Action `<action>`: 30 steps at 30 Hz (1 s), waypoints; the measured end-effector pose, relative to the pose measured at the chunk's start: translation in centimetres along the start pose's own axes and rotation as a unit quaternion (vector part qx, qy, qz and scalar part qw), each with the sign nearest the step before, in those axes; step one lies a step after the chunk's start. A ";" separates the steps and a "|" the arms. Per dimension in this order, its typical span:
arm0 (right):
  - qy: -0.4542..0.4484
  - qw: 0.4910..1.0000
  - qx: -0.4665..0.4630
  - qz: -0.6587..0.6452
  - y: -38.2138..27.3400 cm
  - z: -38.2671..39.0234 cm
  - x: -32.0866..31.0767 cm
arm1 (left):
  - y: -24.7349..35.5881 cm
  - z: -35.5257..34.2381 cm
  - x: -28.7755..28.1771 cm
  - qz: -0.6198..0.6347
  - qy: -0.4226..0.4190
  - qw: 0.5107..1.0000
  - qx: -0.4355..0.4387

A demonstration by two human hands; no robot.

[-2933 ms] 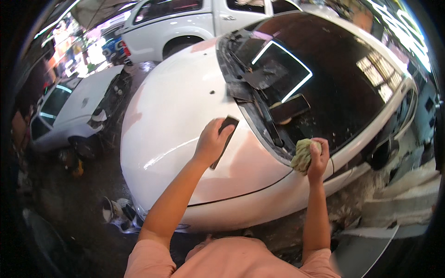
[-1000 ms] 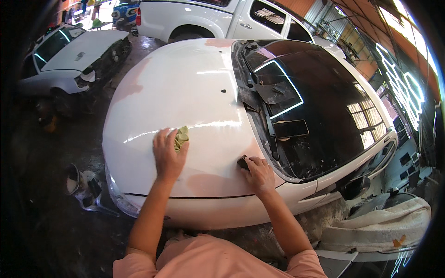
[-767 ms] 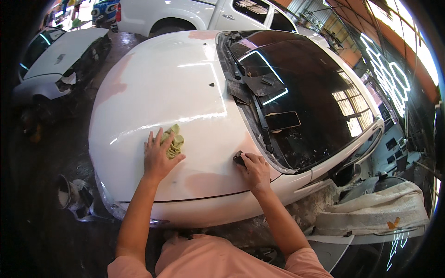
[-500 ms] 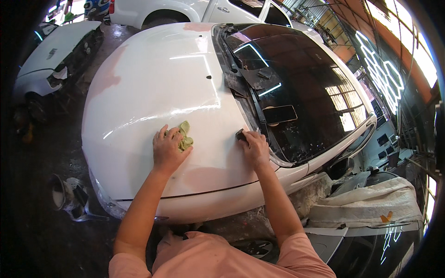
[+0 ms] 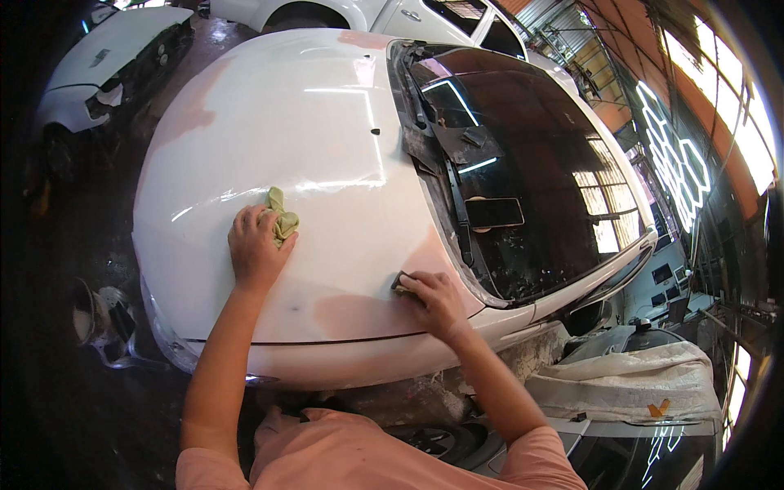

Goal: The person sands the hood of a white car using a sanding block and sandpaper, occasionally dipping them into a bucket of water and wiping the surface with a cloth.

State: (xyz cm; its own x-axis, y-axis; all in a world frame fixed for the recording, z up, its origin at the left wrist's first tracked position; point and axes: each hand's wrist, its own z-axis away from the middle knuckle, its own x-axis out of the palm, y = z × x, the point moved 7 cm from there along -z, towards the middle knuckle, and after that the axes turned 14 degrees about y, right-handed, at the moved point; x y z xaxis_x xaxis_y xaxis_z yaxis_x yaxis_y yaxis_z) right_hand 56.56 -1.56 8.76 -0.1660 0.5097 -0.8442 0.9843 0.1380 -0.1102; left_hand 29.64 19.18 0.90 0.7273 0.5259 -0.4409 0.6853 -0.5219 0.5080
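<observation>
Beneath both hands lies the white hood (image 5: 286, 147) of a car, with dull pinkish patches. My left hand (image 5: 255, 249) is closed around a crumpled light green cloth (image 5: 283, 222) at the hood's middle. My right hand (image 5: 439, 302) presses a small dark block (image 5: 399, 282), perhaps a sanding block, to the hood near the windshield corner. Its underside is hidden, and the fingers cover part of it. A pinkish patch (image 5: 351, 317) spreads just left of that hand.
On the windshield (image 5: 539, 163) rest a phone (image 5: 494, 212) and dark sheets (image 5: 445, 147) beside the wiper (image 5: 459, 196). A second white car (image 5: 114, 49) stands far left, another vehicle (image 5: 392, 20) behind. At right, a pale cover (image 5: 629, 371) lies over a car. A metal stand-like object (image 5: 106, 322) sits left.
My left hand has slid left across the hood with the cloth. My right hand has moved left and nearer to me, away from the windshield edge, with the block. The view has shifted slightly.
</observation>
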 end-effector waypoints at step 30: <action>-0.042 0.998 -0.044 -0.001 4.3 -3.5 0.0 | 0.2 0.0 0.0 0.010 0.028 1.000 0.004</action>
State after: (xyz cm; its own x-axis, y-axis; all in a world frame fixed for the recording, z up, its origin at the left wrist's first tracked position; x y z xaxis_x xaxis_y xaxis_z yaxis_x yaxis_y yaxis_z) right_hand 60.58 2.01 10.11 -0.1596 0.4371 -0.8851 0.9740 0.2157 -0.0692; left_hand 29.81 19.05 1.02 0.7384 0.5517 -0.3879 0.6705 -0.5386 0.5103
